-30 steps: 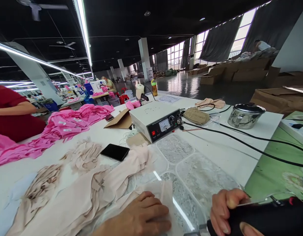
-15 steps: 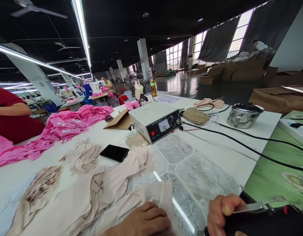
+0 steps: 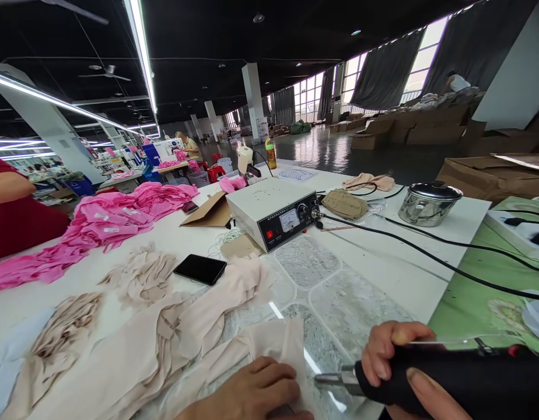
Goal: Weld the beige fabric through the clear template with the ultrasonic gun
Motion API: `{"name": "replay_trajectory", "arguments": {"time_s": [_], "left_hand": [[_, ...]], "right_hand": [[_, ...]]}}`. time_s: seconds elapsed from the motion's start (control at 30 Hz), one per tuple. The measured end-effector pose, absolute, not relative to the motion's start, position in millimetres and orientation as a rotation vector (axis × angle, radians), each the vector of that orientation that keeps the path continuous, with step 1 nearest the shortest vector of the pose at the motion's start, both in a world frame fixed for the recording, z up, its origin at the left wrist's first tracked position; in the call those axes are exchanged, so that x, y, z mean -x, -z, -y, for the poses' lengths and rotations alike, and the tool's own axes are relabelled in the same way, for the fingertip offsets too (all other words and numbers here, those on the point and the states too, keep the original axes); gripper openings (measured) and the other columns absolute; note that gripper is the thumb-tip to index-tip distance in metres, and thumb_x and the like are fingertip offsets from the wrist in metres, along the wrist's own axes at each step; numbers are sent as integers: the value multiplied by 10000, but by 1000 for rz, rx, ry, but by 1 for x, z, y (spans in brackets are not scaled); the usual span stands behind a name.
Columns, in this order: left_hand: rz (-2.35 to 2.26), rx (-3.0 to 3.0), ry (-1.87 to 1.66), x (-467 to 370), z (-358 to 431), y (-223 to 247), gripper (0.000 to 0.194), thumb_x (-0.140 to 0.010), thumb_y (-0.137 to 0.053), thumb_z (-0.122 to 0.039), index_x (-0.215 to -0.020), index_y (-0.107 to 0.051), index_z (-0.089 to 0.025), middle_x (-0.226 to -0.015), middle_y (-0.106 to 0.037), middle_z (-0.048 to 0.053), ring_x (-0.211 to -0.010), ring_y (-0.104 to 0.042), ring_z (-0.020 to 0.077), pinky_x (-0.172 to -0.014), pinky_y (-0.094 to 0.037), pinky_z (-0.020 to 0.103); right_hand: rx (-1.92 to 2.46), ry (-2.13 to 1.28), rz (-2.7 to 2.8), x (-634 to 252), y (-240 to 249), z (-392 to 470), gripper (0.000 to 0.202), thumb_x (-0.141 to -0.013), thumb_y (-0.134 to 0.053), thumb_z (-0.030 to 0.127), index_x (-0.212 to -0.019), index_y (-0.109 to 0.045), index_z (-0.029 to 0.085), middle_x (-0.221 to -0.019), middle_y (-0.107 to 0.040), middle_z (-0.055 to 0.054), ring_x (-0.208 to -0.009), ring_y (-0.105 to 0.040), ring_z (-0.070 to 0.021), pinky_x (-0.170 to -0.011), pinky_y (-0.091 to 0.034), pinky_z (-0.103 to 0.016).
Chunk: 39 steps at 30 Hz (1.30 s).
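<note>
My left hand (image 3: 252,391) lies flat on a piece of pale pink fabric (image 3: 269,347) at the near edge of the white table (image 3: 405,274). My right hand (image 3: 396,367) grips a black hand tool (image 3: 462,379) with a metal tip (image 3: 335,378) that points left toward the fabric, just right of my left hand. A black cable (image 3: 427,256) runs from the tool's side to a white control box (image 3: 273,213) with a dial and a red switch.
Beige fabric pieces (image 3: 142,280) and a black phone (image 3: 200,269) lie to the left, with pink garments (image 3: 107,221) beyond. A person in a red top (image 3: 16,210) sits at far left. A steel pot (image 3: 427,203) stands at right, cardboard boxes behind it.
My right hand has lifted and swung the tool so its metal tip now shows, pointing at the fabric. My left hand has stayed on the fabric.
</note>
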State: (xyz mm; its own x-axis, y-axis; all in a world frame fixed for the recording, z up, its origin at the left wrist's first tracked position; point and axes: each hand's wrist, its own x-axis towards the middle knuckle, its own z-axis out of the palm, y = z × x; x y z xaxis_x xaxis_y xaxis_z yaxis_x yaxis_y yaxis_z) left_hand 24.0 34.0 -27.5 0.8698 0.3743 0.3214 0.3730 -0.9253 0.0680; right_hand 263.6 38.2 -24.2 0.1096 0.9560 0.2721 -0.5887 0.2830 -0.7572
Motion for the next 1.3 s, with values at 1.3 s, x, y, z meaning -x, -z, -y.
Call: {"name": "replay_trajectory", "arguments": {"time_s": [1.3], "left_hand": [[-661, -3020, -578, -27, -31, 29, 216, -1043, -400, -285, -1133, -589, -233, -971, -618, 30, -1048, -569, 185, -939, -412, 289]], "right_hand": [[461, -1269, 1092, -255, 26, -45, 86, -915, -586, 323, -879, -529, 270, -758, -520, 3, -603, -524, -153, -553, -480, -291]]}}
